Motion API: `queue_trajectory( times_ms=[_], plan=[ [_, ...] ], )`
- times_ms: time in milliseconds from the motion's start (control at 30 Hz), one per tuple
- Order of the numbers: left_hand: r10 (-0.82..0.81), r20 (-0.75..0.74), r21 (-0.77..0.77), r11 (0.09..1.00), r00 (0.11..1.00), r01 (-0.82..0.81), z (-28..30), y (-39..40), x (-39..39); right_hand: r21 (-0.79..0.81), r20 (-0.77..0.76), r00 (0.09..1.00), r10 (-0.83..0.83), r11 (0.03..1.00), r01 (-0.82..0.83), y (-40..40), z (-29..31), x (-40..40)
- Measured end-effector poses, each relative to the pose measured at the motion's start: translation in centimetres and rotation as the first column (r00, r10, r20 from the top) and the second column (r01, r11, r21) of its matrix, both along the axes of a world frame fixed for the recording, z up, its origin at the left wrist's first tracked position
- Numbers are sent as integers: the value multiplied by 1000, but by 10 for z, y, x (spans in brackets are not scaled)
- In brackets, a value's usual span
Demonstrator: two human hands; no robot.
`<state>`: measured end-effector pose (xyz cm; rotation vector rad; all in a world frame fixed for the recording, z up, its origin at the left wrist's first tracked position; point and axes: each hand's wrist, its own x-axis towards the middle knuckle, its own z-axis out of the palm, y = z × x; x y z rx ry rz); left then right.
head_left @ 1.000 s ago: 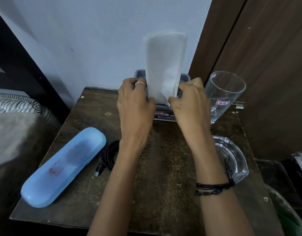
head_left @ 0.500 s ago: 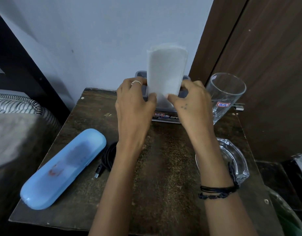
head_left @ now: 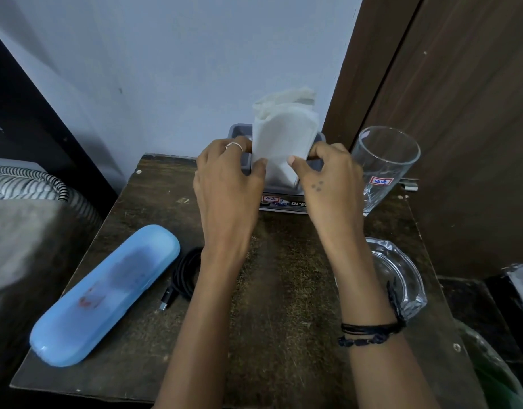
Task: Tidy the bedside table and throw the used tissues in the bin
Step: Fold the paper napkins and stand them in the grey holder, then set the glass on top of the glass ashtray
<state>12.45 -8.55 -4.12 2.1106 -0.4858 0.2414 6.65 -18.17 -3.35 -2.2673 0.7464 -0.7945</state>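
A white tissue (head_left: 282, 134) stands upright over a grey tissue box (head_left: 239, 131) at the back of the dark wooden bedside table (head_left: 284, 290). My left hand (head_left: 225, 184) pinches its lower left edge between thumb and fingers. My right hand (head_left: 328, 181) pinches the lower right edge. The tissue's top is crumpled and folded over. The box's front is mostly hidden behind my hands.
A light blue case (head_left: 107, 293) lies at the table's left, with a coiled black cable (head_left: 185, 273) beside it. A tall empty glass (head_left: 384, 166) stands back right, a glass ashtray (head_left: 396, 276) in front of it. Bed at left; a green-lined bin (head_left: 490, 376) at lower right.
The tissue has sunk lower toward the box and its top has crumpled over. Both hands stay at its lower edges.
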Motion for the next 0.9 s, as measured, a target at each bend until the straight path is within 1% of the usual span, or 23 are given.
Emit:
queue_trajectory(
  times_ms=[100,200,233,300,367,433,467,533,633,733,800,900],
  plan=[
    [44,-3,-6,999,999,-44,2,0,-7,13,1,1000,-8,1000,8,3,1,-1],
    [170,78,-81,983,982,-164,15,1,-23,41,47,999,-16,999,14,8,10,-8],
    [175,99,-101,981,980,-165,20,1,-29,36,60,998,-17,999,15,10,14,-11],
    [82,88,-112,991,993,-72,29,1,-42,32,91,996,-10,999,8,15,24,-22],
    [-82,0,-142,987,997,81,36,-2,-56,47,125,992,-6,999,0,19,33,-35],
    [-219,-77,-180,963,973,203,40,-7,-69,51,157,987,-29,998,21,19,38,-51],
    [-261,-100,-186,953,960,239,40,-11,-74,40,177,982,-61,998,55,16,39,-58],
    [-304,-131,-194,941,943,277,36,-18,-82,39,232,960,-156,988,151,4,37,-72],
    [-327,-178,-204,935,928,290,29,-31,-87,129,279,913,-297,954,271,-20,24,-85],
    [-337,-223,-218,932,915,291,22,-49,-87,232,283,888,-363,924,303,-39,4,-92],
    [-340,-246,-237,929,908,283,18,-63,-85,309,256,911,-322,921,238,-50,-7,-90],
    [-391,-275,-261,910,878,324,13,-82,-78,435,95,983,-154,895,98,-66,-19,-81]
  ],
)
